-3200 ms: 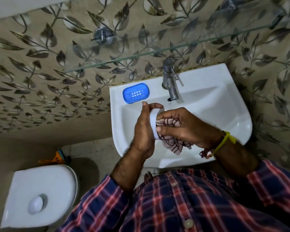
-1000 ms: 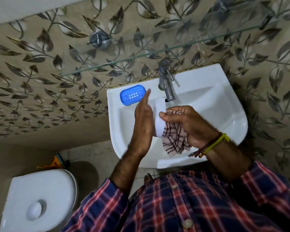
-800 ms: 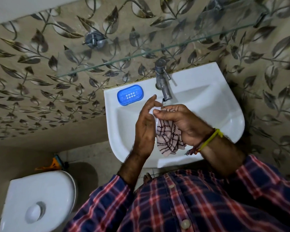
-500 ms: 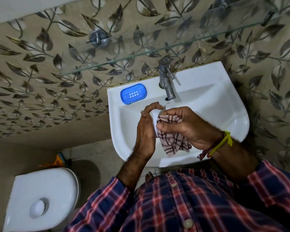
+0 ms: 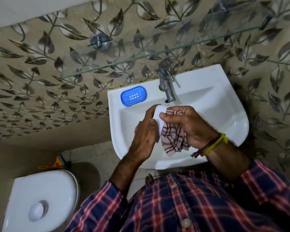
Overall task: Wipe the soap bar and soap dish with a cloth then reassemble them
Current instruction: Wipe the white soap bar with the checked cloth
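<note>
Head view: left hand (image 5: 145, 131) gripping soap bar (image 5: 159, 114), right hand (image 5: 189, 124) pinching cloth (image 5: 173, 141) against it; slick, could drop into sink (image 5: 224, 104) below.

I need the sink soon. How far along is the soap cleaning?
Done: the soap is out of the blue dish. In hand: the left hand holds it while the right hand presses the cloth against it. Left: the dish sits empty on the sink rim, then the soap goes back.
</note>
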The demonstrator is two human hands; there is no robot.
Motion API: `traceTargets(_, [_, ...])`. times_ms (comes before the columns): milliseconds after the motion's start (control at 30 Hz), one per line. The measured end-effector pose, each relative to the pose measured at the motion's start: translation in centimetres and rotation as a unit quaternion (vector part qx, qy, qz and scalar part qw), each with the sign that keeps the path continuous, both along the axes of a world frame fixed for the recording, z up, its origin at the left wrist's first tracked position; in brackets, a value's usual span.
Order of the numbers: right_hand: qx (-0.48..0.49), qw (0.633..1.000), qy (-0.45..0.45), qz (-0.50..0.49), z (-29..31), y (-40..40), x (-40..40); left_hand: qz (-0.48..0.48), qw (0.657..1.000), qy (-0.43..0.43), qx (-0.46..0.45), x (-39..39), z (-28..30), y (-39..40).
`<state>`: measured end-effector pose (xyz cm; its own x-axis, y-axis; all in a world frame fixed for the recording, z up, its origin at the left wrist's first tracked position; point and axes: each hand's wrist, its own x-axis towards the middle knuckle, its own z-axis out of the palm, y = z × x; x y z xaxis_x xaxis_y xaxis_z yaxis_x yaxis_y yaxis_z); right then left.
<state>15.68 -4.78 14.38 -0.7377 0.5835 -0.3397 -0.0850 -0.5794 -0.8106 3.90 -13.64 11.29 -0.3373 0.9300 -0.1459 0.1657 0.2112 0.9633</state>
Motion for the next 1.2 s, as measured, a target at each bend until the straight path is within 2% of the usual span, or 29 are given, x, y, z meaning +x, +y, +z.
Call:
traceTargets(67, [0.018,1.0,0.005,0.01,0.1,-0.2,-0.3,0.047,0.996,-0.072,-0.003,0.8,-0.4,-0.2])
traceTargets(133, [0.118,0.993,-0.014,0.019,-0.4,-0.3,-0.1,0.077,0.986,-0.144,-0.024,1.6,0.3,0.0])
traceTargets(200, [0.219,0.973,-0.023,0.074,-0.8,-0.2,0.4,0.101,0.977,-0.185,-0.039,1.5,1.0,0.4])
traceTargets(300, [0.282,0.948,-0.049,0.14,-1.1,-0.5,1.0,0.138,0.958,-0.243,-0.067,0.7,1.6,0.4])
traceTargets(400, [0.315,0.939,-0.074,0.119,-0.7,-0.5,1.0,0.12,0.952,-0.272,-0.07,0.4,1.4,0.2])
traceTargets(567, [0.34,0.93,-0.14,0.018,1.4,0.9,2.0,0.179,0.913,-0.363,-0.049,-1.3,0.9,-0.4])
traceTargets(667, [0.455,0.867,-0.204,0.012,1.6,0.3,0.9,0.159,0.915,-0.367,-0.049,-0.4,1.0,-0.2])
traceTargets(733, [0.474,0.853,-0.218,-0.018,1.8,-1.1,-0.5,0.156,0.914,-0.37,-0.053,1.0,1.2,0.1])
traceTargets(833, [0.558,0.781,-0.278,-0.041,1.6,-2.7,-2.0,0.168,0.902,-0.394,-0.062,2.3,1.2,0.4])
traceTargets(867, [0.571,0.771,-0.281,-0.024,1.6,-3.0,-2.0,0.166,0.901,-0.397,-0.058,2.3,1.1,0.3])
traceTargets(1000, [0.562,0.784,-0.258,0.055,1.4,-2.3,-1.3,0.159,0.897,-0.408,-0.055,1.9,0.8,0.0])
traceTargets(1133, [0.554,0.792,-0.254,0.032,1.5,-2.2,-1.7,0.166,0.893,-0.414,-0.062,1.8,0.9,0.1])
traceTargets(1200, [0.548,0.798,-0.239,0.073,1.4,-2.6,-1.6,0.166,0.895,-0.408,-0.069,1.2,1.0,-0.2])
